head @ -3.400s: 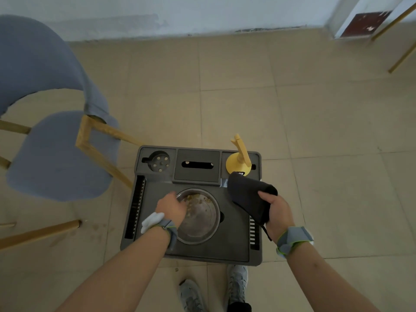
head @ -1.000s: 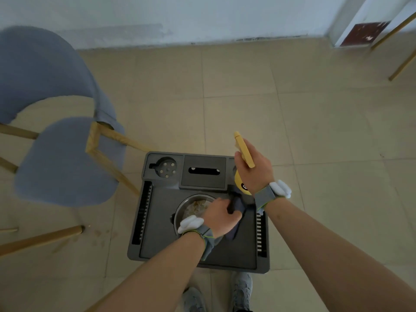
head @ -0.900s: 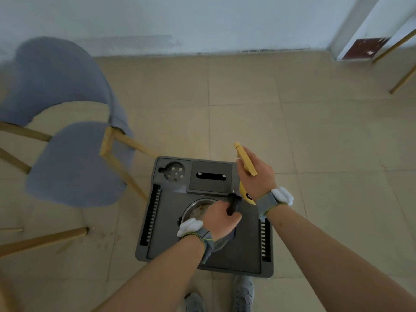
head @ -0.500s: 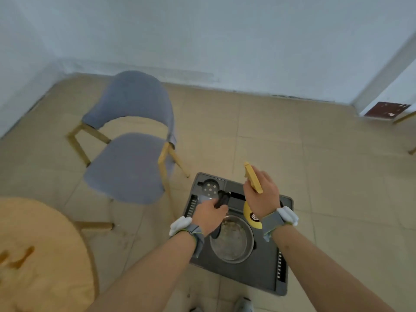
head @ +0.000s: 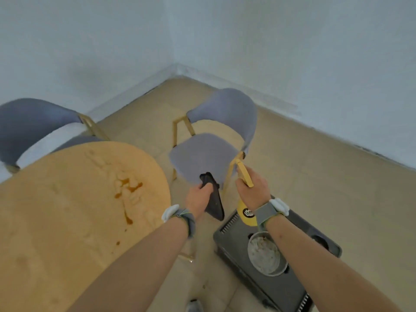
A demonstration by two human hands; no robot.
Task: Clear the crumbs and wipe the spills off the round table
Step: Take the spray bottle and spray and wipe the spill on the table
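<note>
**Both hands loaded, spill lies to the left**

The table (head: 56, 221) fills the near left of the view, a round pale wood top. On its right half, toward the far edge, sits the spill (head: 128, 188): brown streaks among pale crumbs (head: 121, 176), the whole mess running roughly from far to near, with a thin brown trail ending in a few drops closer in. Two grey chairs stand beyond, one (head: 213, 140) just right of the table, another (head: 38, 124) at the far left. A dark tray (head: 299, 287) lies on the floor at near right, with a metal bowl (head: 265, 255) of scraps set in it.

The left hand (head: 198, 201) is closed around a dark cloth (head: 213, 199), which hangs down from the fist. The right hand (head: 253, 190) is clamped on the handle of a yellow scraper (head: 245, 176), whose yellow body shows below the wrist.

Both hands hover off the table's right edge, over the floor. The mess lies to their left and slightly farther out; the left hand, with the cloth, is the nearer one. A leftward reach across the rim should bring the cloth onto the streaks, and wiping along their far-to-near line looks the natural stroke. Nothing on the table appears cleaned yet.
</note>
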